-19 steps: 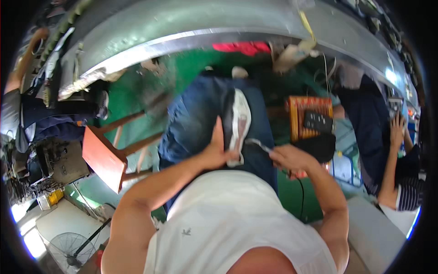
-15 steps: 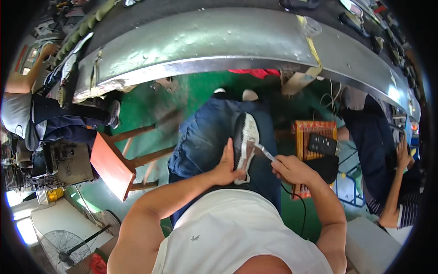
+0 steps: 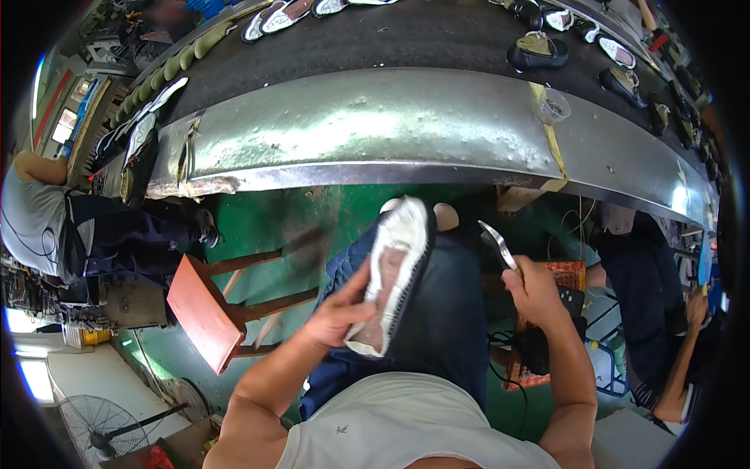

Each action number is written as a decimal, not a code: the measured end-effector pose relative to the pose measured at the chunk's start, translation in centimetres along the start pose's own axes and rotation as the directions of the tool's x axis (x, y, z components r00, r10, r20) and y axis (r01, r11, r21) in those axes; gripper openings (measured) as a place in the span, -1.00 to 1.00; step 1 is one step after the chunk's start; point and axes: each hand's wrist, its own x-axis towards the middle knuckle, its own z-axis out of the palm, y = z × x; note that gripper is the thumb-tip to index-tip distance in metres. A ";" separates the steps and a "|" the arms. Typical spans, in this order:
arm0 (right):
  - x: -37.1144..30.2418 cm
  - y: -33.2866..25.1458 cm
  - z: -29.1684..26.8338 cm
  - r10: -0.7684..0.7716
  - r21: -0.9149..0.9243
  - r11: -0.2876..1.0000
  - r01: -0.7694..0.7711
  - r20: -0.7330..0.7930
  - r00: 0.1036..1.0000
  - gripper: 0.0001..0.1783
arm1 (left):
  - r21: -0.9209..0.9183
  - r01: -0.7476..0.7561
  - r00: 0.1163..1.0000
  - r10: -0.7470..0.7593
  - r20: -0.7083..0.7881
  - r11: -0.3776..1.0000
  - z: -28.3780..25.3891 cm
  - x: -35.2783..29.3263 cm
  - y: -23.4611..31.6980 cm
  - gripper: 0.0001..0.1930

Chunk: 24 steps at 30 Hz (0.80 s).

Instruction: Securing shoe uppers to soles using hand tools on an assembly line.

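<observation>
A soleless shoe upper [image 3: 406, 273] is tilted above my lap, its underside facing up, with white turned-in edges around a brown middle and a dark stitched side. My left hand [image 3: 344, 313] is closed around its heel end, thumb across the underside. To the right, apart from the shoe, my right hand [image 3: 535, 291] is closed around a silver metal hand tool [image 3: 498, 246] with a curved head. Its exact kind I cannot make out. Beneath both hands are my legs in blue trousers [image 3: 445, 313].
A metal-edged bench [image 3: 351, 129] crosses ahead, with several shoes on its dark top. An orange stool [image 3: 205, 313] stands left. At right sit a patterned box [image 3: 569, 273] and a black cord. People sit on both sides; a fan [image 3: 101, 426] is lower left.
The shoe has risen from my lap and turned its underside up, with my left hand shifting left. My right hand and tool have moved right, away from the shoe. The view has tilted upward.
</observation>
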 end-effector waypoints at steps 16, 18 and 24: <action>17.0 -2.8 -6.2 -0.622 -0.725 0.633 0.273 -0.265 0.737 -0.47 | 0.393 0.242 0.899 0.357 0.253 -0.887 -1.4 42.9 29.9 -0.31; 15.1 -3.0 -5.1 -0.688 -0.676 0.638 0.369 -0.285 0.668 -0.56 | 0.384 0.233 0.913 0.337 0.231 -0.894 -1.1 43.9 28.7 -0.36; 6.4 2.9 2.7 -0.126 0.011 0.992 0.128 -0.108 0.986 -0.62 | 0.644 -0.375 0.510 0.432 0.744 -0.667 -3.6 35.6 27.6 -0.50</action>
